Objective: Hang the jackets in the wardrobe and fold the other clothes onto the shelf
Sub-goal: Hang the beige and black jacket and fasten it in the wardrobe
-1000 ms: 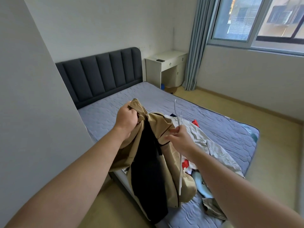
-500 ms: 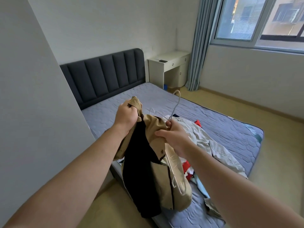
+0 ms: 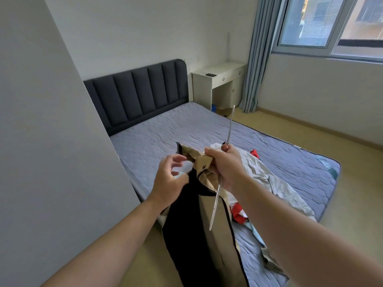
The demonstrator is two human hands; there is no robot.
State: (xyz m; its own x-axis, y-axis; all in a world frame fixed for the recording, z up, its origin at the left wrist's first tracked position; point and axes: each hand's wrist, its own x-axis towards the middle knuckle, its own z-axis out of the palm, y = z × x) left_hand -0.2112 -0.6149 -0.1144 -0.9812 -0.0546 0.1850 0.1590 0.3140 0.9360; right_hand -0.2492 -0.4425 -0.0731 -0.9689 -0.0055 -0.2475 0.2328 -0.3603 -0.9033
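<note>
Both hands are meeting at the top of the tan jacket point(image 3: 217, 235), which is hanging from them in front of the near corner of the bed point(image 3: 186, 129). The right hand point(image 3: 227, 166) is gripping a white hanger point(image 3: 215, 204) and a bunch of the jacket's collar in one closed fist. The hanger's hook is pointing up past the knuckles, and one arm is slanting down over the tan cloth. The left hand point(image 3: 169, 181) is sitting just beside it at the collar's other side, fingers half curled and spread around something pale; whether it is actually pinching the cloth cannot be told. The jacket's black lining point(image 3: 186, 224) is showing on the left, and the hem is dropping out of view at the bottom. Behind the right forearm, a pale garment point(image 3: 269, 183) is lying crumpled on the mattress with a red piece point(image 3: 238, 212) beside it. A dark padded headboard point(image 3: 141, 92) is standing at the far end of the bed, and a white worktop point(image 3: 219, 72) is sitting next to it, by a blue-grey curtain point(image 3: 257, 59).
</note>
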